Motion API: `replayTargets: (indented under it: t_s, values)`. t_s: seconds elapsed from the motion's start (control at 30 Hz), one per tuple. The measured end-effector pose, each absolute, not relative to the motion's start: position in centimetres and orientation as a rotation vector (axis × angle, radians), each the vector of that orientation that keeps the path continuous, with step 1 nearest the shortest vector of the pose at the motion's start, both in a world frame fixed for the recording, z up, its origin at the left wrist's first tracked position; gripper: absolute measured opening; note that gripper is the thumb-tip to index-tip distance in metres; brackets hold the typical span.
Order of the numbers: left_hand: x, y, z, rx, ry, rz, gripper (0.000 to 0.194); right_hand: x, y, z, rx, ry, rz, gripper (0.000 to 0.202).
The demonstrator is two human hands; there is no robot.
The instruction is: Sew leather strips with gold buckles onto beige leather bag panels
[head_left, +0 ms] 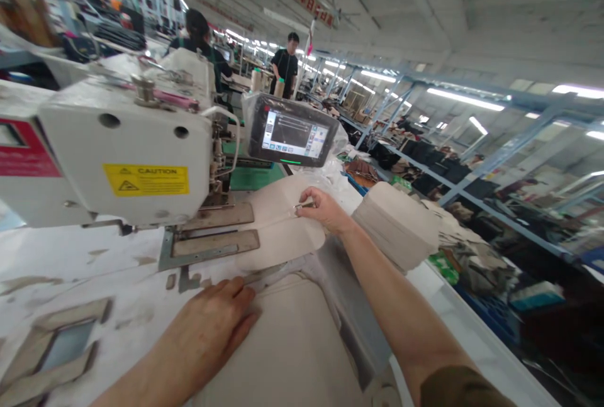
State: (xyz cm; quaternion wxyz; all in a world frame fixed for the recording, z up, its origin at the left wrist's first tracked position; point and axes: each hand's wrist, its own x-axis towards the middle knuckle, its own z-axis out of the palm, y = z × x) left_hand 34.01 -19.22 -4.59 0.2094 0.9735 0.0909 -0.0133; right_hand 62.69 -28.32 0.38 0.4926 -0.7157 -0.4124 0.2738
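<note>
My right hand (323, 209) pinches a small shiny metal piece (298, 207) between thumb and fingers, over a beige panel (278, 246). What kind of piece it is, I cannot make out. The panel lies partly under the clamp plates (221, 242) of a white sewing machine (136, 149), with a line running along its middle. Nearer to me, my left hand (219, 316) rests with fingers loosely bent and thumb apart at the left edge of a stack of beige panels (292, 338). It grips nothing that shows.
A lit control screen (295, 133) stands behind the panel. To the right is another beige stack (396, 224). At lower left lies a frame-shaped template (51, 350). Two people (285, 70) are farther back, near racks and thread cones (255, 80).
</note>
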Motion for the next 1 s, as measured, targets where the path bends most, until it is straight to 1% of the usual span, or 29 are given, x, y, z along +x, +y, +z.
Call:
replayTargets:
  t_s: [0.13,0.27,0.33,0.5,0.7,0.77,0.83,0.9,1.0]
  values:
    - [34.1,-19.3,-5.0,2.712,0.240,-0.004,0.030,62.4,-30.0,0.8,-1.645,-0.999,0.714,0.047]
    - [34.1,-19.5,-5.5,2.707,0.219,0.105,0.029,62.5,-31.3,0.6,-1.587,-1.006,0.665,0.071]
    - [34.2,-19.6,-5.7,2.723,0.208,0.140,0.029,62.5,-32.1,0.5,-1.597,-0.972,0.653,0.078]
    - [34.7,-19.7,-5.9,2.739,0.206,0.096,0.029,61.3,-35.7,1.4,-1.614,-0.818,0.646,0.080]
    - [34.7,-18.9,-7.3,2.691,0.183,0.189,0.034,59.4,-39.4,3.5,-1.636,-0.761,0.693,0.078]
    - [34.7,-18.6,-7.8,2.653,0.183,0.246,0.035,59.0,-40.0,4.0,-1.639,-0.769,0.714,0.081]
    - [34.8,-18.3,-7.9,2.560,0.189,0.352,0.036,58.8,-40.3,4.4,-1.629,-0.783,0.743,0.087]
    - [34.9,-18.0,-7.4,2.396,0.267,0.449,0.040,58.9,-40.2,4.9,-1.614,-0.816,0.757,0.091]
    - [35.2,-17.9,-5.4,2.079,0.463,0.469,0.049,59.0,-39.5,5.8,-1.586,-0.924,0.776,0.089]
